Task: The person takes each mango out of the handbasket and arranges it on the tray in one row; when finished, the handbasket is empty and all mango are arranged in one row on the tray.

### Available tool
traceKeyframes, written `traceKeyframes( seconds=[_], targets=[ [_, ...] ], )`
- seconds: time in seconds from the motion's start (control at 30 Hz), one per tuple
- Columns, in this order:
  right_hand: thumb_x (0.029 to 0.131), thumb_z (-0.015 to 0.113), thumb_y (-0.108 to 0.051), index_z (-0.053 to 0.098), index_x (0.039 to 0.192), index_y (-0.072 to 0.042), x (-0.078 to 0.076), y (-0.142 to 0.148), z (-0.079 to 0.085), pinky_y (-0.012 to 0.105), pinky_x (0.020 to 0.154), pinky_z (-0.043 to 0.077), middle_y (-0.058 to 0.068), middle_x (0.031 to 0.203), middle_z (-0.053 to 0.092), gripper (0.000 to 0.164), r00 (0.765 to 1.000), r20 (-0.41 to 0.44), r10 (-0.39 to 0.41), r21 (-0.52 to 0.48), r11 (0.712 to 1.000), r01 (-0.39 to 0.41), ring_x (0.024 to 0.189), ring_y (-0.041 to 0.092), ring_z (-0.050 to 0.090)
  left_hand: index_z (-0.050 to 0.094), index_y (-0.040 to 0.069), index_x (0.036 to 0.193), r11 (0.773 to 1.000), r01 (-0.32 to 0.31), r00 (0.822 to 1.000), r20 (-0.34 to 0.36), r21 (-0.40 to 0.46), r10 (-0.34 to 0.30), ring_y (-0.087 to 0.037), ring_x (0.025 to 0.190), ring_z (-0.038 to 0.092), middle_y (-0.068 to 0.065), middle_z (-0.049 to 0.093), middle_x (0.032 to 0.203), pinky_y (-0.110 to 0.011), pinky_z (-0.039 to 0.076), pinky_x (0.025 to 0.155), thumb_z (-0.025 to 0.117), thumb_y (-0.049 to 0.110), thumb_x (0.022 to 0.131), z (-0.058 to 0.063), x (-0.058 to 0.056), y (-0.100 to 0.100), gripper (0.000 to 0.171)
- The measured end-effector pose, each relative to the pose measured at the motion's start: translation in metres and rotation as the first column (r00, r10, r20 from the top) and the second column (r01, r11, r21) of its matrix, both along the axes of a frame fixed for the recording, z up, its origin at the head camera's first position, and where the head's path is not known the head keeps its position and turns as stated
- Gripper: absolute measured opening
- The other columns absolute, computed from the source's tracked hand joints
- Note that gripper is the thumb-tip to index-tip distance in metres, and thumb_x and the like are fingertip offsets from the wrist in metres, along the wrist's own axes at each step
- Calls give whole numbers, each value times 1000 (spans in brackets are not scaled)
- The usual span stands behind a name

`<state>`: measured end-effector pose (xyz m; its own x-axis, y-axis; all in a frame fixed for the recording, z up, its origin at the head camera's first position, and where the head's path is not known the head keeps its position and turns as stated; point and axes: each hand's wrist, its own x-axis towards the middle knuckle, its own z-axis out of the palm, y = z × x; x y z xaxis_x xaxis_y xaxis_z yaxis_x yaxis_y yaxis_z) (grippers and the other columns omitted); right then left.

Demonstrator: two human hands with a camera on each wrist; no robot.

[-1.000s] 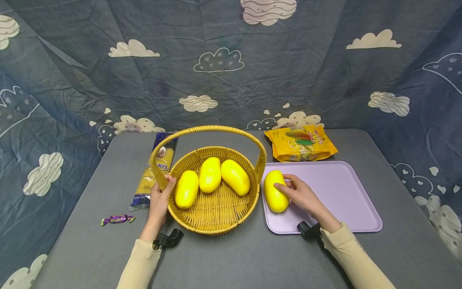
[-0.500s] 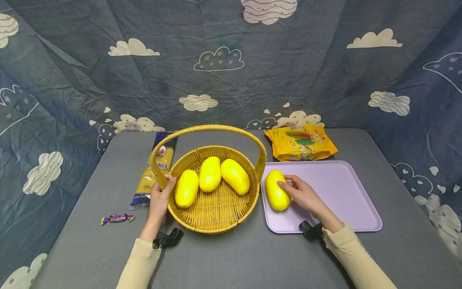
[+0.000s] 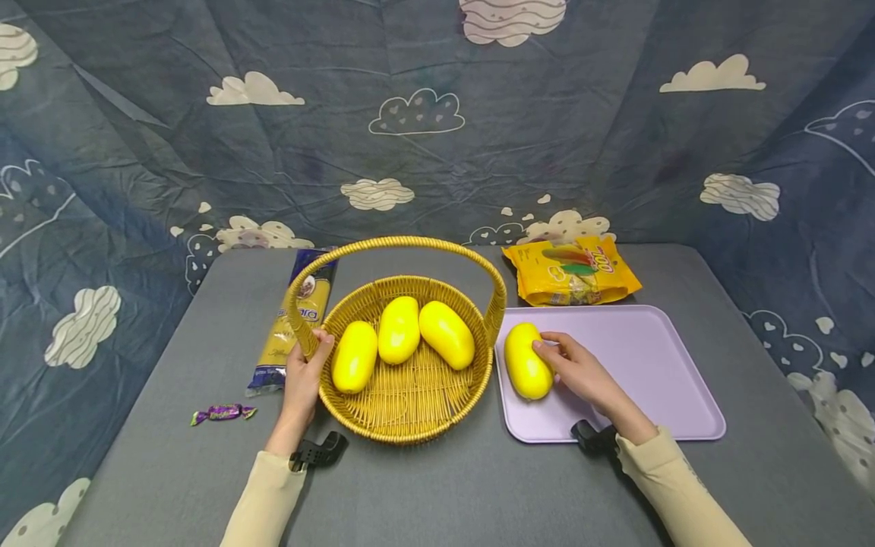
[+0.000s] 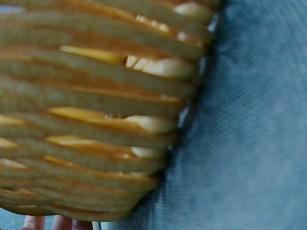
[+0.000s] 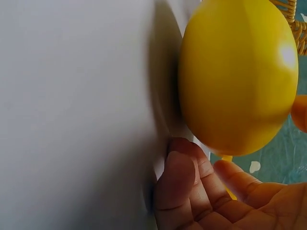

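My left hand (image 3: 304, 376) grips the left side of the yellow wicker basket (image 3: 403, 438), at the foot of its tall handle (image 3: 403, 241). In the left wrist view, the woven basket wall (image 4: 91, 100) hides most of that hand; only some fingertips (image 4: 57, 223) show below it. Three yellow mangoes lie in the basket: left (image 3: 355, 357), middle (image 3: 399, 330) and right (image 3: 446, 335). Another mango (image 3: 529, 362) rests on the left part of the lilac tray (image 3: 636, 380). My right hand (image 3: 581, 368) holds its right side between thumb and fingers, the other fingers (image 5: 177, 179) curled low by the tray.
Behind the tray lies a yellow snack bag (image 3: 573, 271) with a mango picture. A pack of spaghetti (image 3: 276, 349) lies left of the basket, partly behind the left hand. A purple wrapped candy (image 3: 222, 412) is on the grey table (image 3: 437, 501) at left.
The mango on the tray has shifted slightly to the right. My right hand has moved right too, its thumb now nearer the mango's right edge. The left hand and basket stay put.
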<state>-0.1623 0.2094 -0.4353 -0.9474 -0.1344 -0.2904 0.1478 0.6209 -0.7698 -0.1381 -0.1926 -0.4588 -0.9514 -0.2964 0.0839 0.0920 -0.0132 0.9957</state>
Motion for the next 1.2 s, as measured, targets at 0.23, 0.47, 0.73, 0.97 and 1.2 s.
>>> traceKeyframes(
  seconds=[0.23,0.47,0.73,0.97,1.2],
  targets=[
    [95,48,-53,33,142,-1,5,3,3,34,71,46,21,114,52,72,1000,-15,25,-4,1000,-25,91,28,52,52,5,103,1000,5,1000,12,-2,-5,-17,87,46,-1,51,91,-23,37,79,58,19,96,1,0,0,17],
    [95,46,-54,32,142,-3,10,7,7,33,66,46,21,119,52,72,999,-39,16,41,999,-14,92,28,54,53,5,101,1000,1,1000,-1,7,-1,-15,85,47,0,52,89,-23,37,79,59,18,96,1,0,0,15],
    [96,47,-50,40,139,-2,17,11,15,40,73,47,23,122,51,64,980,-195,-35,109,992,57,106,36,49,52,4,102,1000,6,1000,9,1,-7,-15,87,47,0,52,90,-23,37,80,58,19,96,1,0,-1,17],
    [97,55,-33,57,124,-3,26,4,25,40,77,43,15,109,61,41,895,-441,-66,30,996,89,95,30,56,53,5,101,1000,0,1000,0,5,0,-15,86,47,1,53,90,-23,37,80,59,18,96,1,0,-1,16],
    [93,63,-19,63,117,-6,36,-20,41,26,69,43,4,102,65,27,827,-559,-57,-77,997,17,85,17,56,53,4,101,1000,6,1000,-6,11,-6,-15,87,48,1,54,90,-23,37,81,59,18,96,0,-1,-1,17]
  ],
)
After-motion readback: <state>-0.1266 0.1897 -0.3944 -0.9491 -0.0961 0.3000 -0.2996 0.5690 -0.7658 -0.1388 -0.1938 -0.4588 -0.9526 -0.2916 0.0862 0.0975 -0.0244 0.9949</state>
